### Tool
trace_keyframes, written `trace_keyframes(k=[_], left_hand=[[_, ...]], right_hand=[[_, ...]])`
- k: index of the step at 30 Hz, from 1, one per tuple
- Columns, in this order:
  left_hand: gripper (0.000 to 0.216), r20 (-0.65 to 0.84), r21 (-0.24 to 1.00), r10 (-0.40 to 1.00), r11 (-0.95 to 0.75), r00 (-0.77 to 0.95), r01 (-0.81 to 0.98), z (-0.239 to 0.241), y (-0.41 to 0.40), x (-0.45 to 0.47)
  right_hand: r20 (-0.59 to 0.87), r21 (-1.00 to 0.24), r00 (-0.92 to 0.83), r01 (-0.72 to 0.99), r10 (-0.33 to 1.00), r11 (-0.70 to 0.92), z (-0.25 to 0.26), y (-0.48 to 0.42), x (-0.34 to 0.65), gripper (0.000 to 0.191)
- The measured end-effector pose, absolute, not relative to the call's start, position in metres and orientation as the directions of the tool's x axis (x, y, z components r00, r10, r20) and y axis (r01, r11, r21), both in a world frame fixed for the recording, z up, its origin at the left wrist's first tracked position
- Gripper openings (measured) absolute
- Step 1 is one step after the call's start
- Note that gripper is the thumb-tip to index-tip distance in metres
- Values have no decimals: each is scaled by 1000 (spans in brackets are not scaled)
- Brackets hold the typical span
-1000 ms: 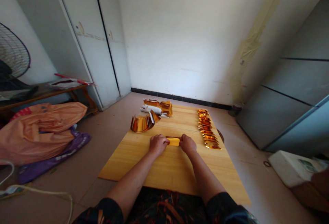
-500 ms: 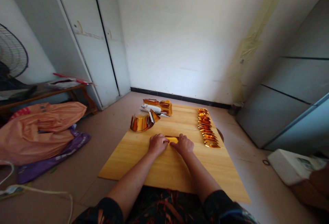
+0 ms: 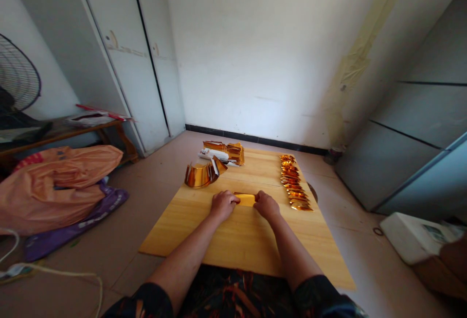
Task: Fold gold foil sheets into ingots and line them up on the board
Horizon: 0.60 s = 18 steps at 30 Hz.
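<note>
A small strip of gold foil paper lies across the middle of the wooden board, stretched between my two hands. My left hand pinches its left end with the fingers curled. At the right end my right hand grips it between thumb and fingers. To the right of my hands runs a row of folded gold foil pieces. A curved stack of gold foil sheets stands behind my left hand, beyond its fingertips.
More foil sheets and a white wrapper lie at the board's far left corner. An orange bag and a purple bag are on the floor at left. A white box stands at right.
My right hand has slid a little to the right along the foil paper, so more of the strip shows between my hands. My left hand has stayed nearly in place.
</note>
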State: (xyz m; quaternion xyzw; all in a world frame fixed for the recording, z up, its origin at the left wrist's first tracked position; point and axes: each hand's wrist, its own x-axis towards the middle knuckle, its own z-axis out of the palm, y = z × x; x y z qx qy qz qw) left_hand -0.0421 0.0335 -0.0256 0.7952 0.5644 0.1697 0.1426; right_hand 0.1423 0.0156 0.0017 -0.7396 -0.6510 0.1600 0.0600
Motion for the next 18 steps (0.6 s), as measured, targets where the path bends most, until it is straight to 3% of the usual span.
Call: trace_keyframes(k=[8, 18], left_hand=[[34, 29, 343, 957, -280, 288, 897, -7, 28, -32], [26, 38, 239, 934, -354, 356, 904, -5, 24, -17]], right_hand=[[-124, -270, 101, 954, 987, -131, -4, 17, 145, 21], [-83, -292, 81, 951, 993, -102, -1, 10, 146, 20]])
